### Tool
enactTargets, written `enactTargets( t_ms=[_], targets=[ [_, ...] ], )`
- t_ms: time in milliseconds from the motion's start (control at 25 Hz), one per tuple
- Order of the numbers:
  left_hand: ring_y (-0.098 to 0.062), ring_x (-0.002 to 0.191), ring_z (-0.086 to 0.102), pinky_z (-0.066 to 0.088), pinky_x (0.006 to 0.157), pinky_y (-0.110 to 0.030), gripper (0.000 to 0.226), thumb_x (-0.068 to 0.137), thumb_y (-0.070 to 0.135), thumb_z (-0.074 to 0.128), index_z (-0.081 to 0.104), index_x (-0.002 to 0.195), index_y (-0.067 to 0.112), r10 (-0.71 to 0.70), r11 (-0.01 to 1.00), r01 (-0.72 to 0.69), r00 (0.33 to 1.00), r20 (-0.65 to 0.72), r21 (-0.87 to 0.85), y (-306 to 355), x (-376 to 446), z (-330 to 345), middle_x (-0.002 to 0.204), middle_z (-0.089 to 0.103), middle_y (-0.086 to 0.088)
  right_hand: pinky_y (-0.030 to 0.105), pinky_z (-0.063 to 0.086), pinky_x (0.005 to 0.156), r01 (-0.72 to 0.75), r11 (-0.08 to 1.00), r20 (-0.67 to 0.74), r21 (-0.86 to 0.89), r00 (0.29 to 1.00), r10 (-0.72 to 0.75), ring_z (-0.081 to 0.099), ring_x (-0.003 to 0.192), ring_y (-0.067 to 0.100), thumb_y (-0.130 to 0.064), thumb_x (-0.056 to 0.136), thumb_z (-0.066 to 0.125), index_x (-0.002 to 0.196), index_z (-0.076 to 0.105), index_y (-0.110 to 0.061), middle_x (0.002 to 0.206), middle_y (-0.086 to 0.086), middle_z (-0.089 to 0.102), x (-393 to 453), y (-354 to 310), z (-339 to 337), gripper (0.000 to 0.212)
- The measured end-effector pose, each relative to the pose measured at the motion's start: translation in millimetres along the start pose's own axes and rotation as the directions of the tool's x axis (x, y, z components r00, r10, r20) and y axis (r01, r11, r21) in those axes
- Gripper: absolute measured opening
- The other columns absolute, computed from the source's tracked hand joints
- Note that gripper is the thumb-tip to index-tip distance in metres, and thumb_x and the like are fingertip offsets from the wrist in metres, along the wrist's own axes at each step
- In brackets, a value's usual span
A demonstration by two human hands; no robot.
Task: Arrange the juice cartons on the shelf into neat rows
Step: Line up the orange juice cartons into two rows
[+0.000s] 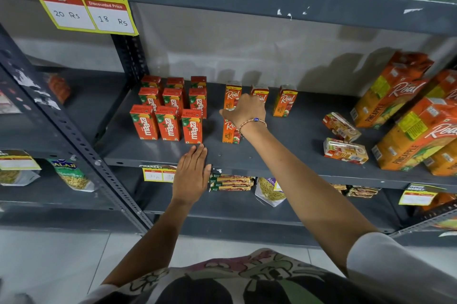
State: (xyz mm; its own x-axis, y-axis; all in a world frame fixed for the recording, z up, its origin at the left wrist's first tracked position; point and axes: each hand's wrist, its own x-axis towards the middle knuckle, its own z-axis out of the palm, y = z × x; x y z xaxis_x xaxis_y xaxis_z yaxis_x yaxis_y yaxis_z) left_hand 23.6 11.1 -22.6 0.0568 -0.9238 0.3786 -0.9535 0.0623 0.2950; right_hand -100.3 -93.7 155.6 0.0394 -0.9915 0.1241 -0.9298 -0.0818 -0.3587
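Right hand (244,108) grip closed around an upright Real carton (259,94) at 12 o'clock on the shelf (284,155). Left hand (191,175) flat, fingers extended, at the shelf edge, 6 o'clock of the Maaza cartons (168,115).

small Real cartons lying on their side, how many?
2, both right of the standing cartons: one farther back, one nearer the shelf edge. The right hand might hide more.

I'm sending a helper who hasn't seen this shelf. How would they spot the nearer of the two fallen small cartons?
On the grey shelf, look right of the upright small Real cartons and left of the tall pineapple cartons. Two small cartons lie on their sides; it is the nearer fallen carton, closest to the shelf's front edge.
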Motion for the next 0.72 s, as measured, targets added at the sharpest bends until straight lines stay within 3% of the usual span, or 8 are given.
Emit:
enactTargets(
  t_ms=[240,280,400,520,640,720],
  targets=[
    [-0.029,0.128,0.048,0.029,0.106,-0.038,0.061,0.103,0.038,0.016,0.056,0.130,0.001,0.008,1.000,-0.008,1.000,-0.002,-0.002,1,0,-3,0.134,0.057,-0.014,0.021,0.031,0.046,0.013,0.999,0.026,-0.034,1.000,-0.012,0.058,0.071,0.020,-0.061,0.079,0.058,0.052,0.035,-0.015,0.053,0.000,0.040,0,1,1,0.059],
    [-0.030,0.128,0.048,0.029,0.107,-0.038,0.060,0.103,0.038,0.016,0.056,0.130,0.001,0.009,1.000,-0.009,1.000,-0.006,-0.003,2,-1,-4,0.135,0.056,-0.014,0.022,0.027,0.044,0.013,0.999,0.019,-0.036,1.000,-0.012,0.054,0.068,0.020,-0.065,0.079,0.053,0.054,0.036,-0.013,0.054,0.001,0.039,-1,3,1,0.060],
    [-0.031,0.127,0.050,0.029,0.108,-0.040,0.060,0.103,0.036,0.015,0.057,0.129,0.002,0.055,0.998,-0.055,0.998,-0.013,-0.014,8,-5,-2,0.135,0.056,-0.013,0.028,0.037,0.056,-0.024,0.999,-0.045,0.042,0.999,0.026,0.055,0.070,0.024,-0.067,0.084,0.039,0.067,0.044,-0.010,0.068,0.007,0.049,-5,17,5,0.060],
    [-0.030,0.131,0.046,0.024,0.112,-0.037,0.061,0.103,0.037,0.015,0.054,0.133,0.002,0.093,0.994,-0.094,0.996,-0.015,-0.047,27,-14,3,0.139,0.053,-0.012,0.032,0.049,0.065,0.021,0.995,-0.054,0.093,0.998,-0.016,0.066,0.080,0.033,-0.050,0.090,0.046,0.069,0.052,-0.009,0.077,0.014,0.064,-12,51,5,0.046],
    [-0.029,0.130,0.048,0.025,0.113,-0.038,0.059,0.103,0.036,0.017,0.055,0.132,0.001,0.210,0.976,-0.210,0.978,-0.002,-0.064,53,-12,11,0.137,0.055,-0.013,0.038,0.051,0.077,0.019,0.997,-0.034,0.076,0.999,-0.016,0.064,0.093,0.040,-0.027,0.089,0.053,0.087,0.063,-0.003,0.094,0.020,0.070,-15,103,-7,0.026],
    [-0.029,0.128,0.050,0.028,0.111,-0.040,0.059,0.104,0.035,0.018,0.057,0.130,0.000,0.246,0.968,-0.246,0.969,0.000,-0.050,73,-6,18,0.134,0.057,-0.013,0.038,0.052,0.084,-0.002,0.998,0.004,0.066,1.000,0.002,0.063,0.098,0.039,-0.020,0.086,0.055,0.091,0.066,-0.008,0.098,0.019,0.071,-12,145,-20,0.017]
  ],
)
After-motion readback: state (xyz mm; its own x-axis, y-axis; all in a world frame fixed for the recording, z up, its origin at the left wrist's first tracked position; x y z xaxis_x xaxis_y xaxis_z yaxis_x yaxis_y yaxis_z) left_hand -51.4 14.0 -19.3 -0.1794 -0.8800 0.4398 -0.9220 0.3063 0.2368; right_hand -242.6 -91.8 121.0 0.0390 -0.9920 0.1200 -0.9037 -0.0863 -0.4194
